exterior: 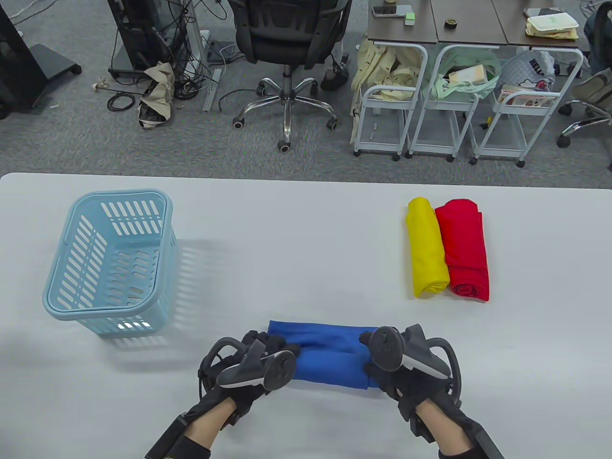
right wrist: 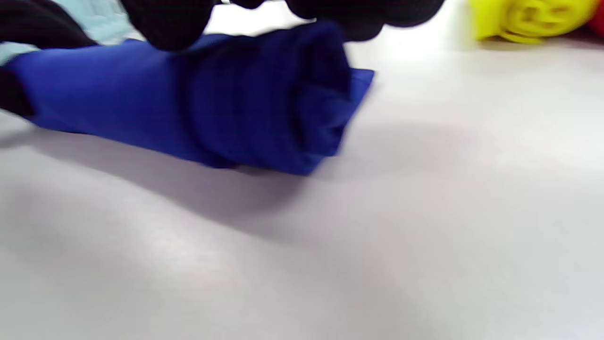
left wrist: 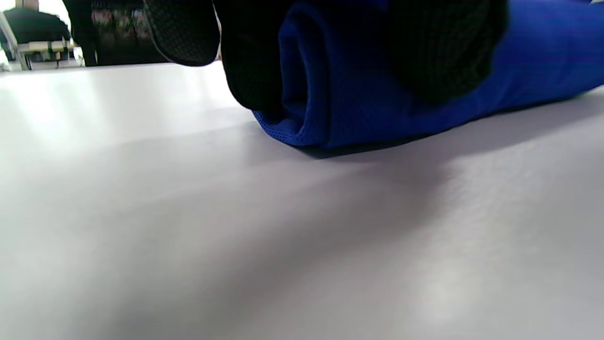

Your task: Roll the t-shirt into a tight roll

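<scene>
Trackers hide most of both hands' fingers (left wrist: 255,56); left hand (exterior: 258,363) and right hand (exterior: 397,358) prob. curl onto soft blue t-shirt (exterior: 330,356) roll's ends; smooth worktop (exterior: 311,248) beneath.

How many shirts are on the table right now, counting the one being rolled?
3. The blue shirt lies at the near edge under both hands; the yellow shirt and red shirt lie rolled, side by side, far right. The basket looks empty.

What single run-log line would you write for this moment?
step: rolling | blue t-shirt: mostly rolled, flat strip left | left hand, right hand: gripping roll ends | yellow roll, red roll: finished
</scene>
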